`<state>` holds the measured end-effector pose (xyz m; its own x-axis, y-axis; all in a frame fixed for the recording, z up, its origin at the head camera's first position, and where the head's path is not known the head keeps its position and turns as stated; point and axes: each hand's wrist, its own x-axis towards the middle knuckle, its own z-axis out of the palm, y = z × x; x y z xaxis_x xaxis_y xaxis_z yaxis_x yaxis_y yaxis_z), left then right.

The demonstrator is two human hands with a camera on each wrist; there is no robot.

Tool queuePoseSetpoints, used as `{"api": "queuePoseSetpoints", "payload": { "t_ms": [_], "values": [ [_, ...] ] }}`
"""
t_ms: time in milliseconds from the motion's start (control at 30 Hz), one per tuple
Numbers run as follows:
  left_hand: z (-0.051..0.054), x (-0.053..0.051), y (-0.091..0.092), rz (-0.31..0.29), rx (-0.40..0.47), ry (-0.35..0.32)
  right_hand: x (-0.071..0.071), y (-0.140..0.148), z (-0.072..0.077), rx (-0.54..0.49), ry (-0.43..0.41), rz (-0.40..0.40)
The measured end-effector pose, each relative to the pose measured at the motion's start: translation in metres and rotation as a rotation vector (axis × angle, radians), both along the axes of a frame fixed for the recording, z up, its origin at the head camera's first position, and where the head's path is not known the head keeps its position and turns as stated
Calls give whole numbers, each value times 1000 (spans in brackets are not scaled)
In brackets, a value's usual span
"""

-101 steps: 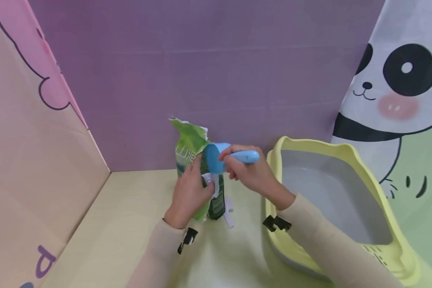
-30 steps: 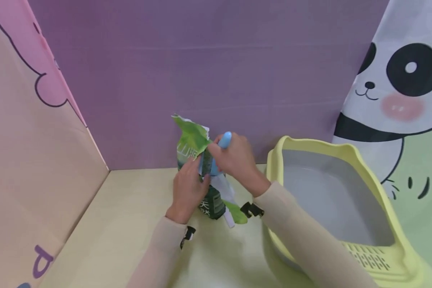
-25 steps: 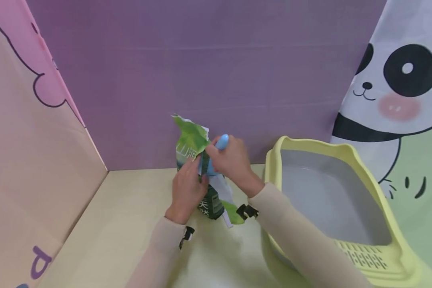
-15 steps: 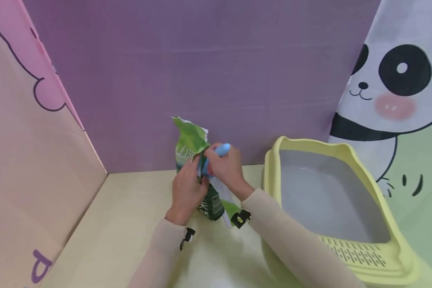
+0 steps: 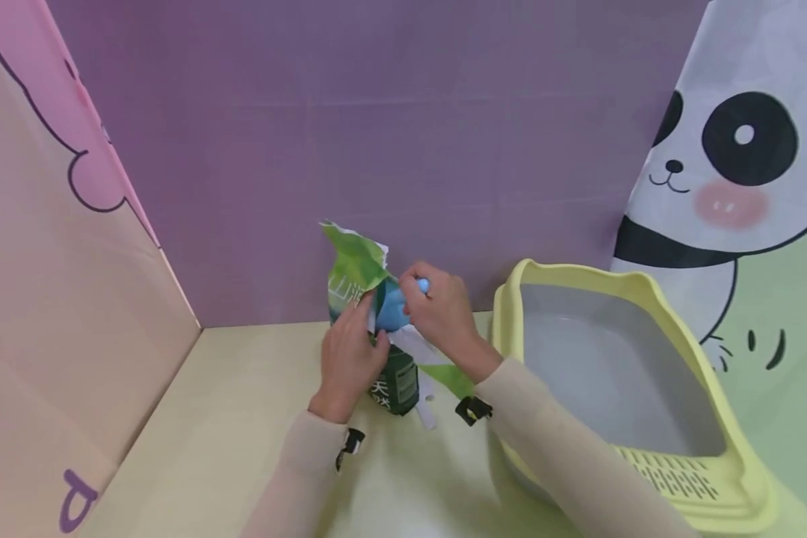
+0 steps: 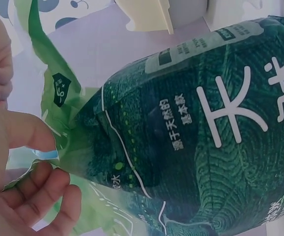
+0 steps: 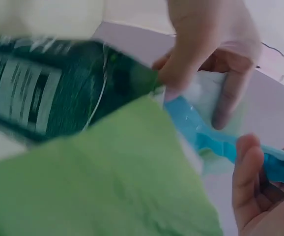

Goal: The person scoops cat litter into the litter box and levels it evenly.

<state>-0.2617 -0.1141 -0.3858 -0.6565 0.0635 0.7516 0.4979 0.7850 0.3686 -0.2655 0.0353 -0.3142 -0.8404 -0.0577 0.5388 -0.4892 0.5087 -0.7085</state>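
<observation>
A dark green plastic bag [image 5: 398, 379] with a torn light green top stands on the table. My left hand [image 5: 351, 357] grips the bag's mouth, thumb and fingers pinching the plastic in the left wrist view. My right hand [image 5: 441, 310] holds a blue scoop [image 5: 393, 308] by its handle. The scoop's head is at the bag's mouth, and in the right wrist view the scoop [image 7: 215, 140] reaches in beside my left thumb. Whatever the scoop or the bag holds is hidden. A light green flap [image 5: 452, 378] of the bag hangs toward my right wrist.
To the right stands a grey litter tray with a yellow rim [image 5: 581, 270]. A small white strip [image 5: 426, 415] lies by the bag's base. Behind the table [image 5: 242, 418] hangs a purple cloth [image 5: 403, 149], with a panda-print cloth [image 5: 733, 205] at right.
The scoop's handle stood steeply up earlier; now it is lower and more of the scoop's head shows. My right hand has shifted right. The left hand stays on the bag.
</observation>
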Motion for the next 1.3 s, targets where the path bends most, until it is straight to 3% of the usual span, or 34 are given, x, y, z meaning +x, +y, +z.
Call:
{"api": "queuePoseSetpoints", "payload": {
  "t_ms": [100,300,567,767,1067,1167,1300],
  "values": [
    [0,2,0,0,-7,10,2,1,-1,-9,-11,53],
    [-1,1,0,-9,-18,32,-1,0,-9,-183,-135,98],
    [-5,-2,1,-25,-1,27,-11,-1,-18,-407,-397,156],
    [-3,-3,1,-22,12,40,-13,-7,-22,-673,-405,102],
    [-2,0,1,-28,11,14,-6,-24,-37,-644,-336,132],
    [-3,-1,0,-28,9,12,-6,-23,-36,-705,-376,137],
    [-3,0,2,-30,12,10,-10,-20,-37,-866,-464,127]
  ]
}}
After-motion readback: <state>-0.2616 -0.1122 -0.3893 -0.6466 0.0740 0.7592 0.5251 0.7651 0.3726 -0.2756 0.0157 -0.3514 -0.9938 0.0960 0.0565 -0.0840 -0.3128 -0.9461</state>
